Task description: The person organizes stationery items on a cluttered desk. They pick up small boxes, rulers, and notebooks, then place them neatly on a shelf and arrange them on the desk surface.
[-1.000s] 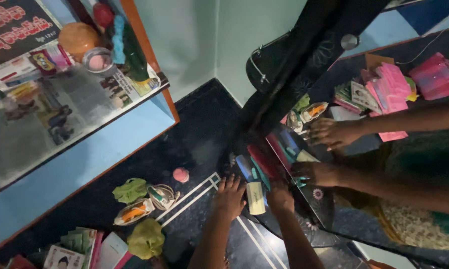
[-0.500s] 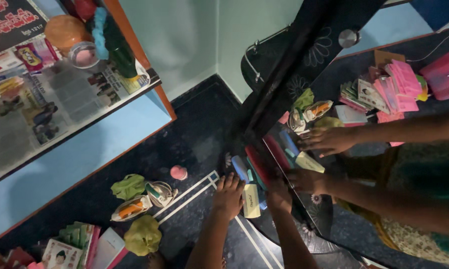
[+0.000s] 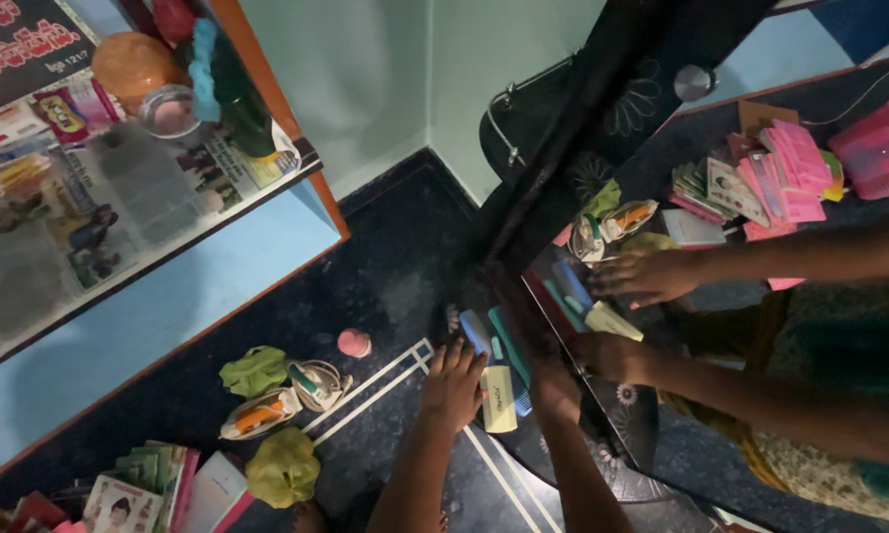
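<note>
Both hands have barely shifted; left hand [image 3: 454,380] fingers spread flat beside pale box [image 3: 499,398]; right hand [image 3: 555,383] fingers unclear.

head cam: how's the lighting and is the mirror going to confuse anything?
Head view: dim overall, the dark floor swallows detail; the left hand and right hand are underexposed at the mirror base, beside a pale yellow box. The mirror doubles both hands and the pink packets. The newspaper-lined shelf looks soft, slightly blurred.

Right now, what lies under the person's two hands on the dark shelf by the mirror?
Between the left hand and right hand lies a pale yellow box, with blue and teal combs behind it. Whatever is beneath the palms is covered.
</note>
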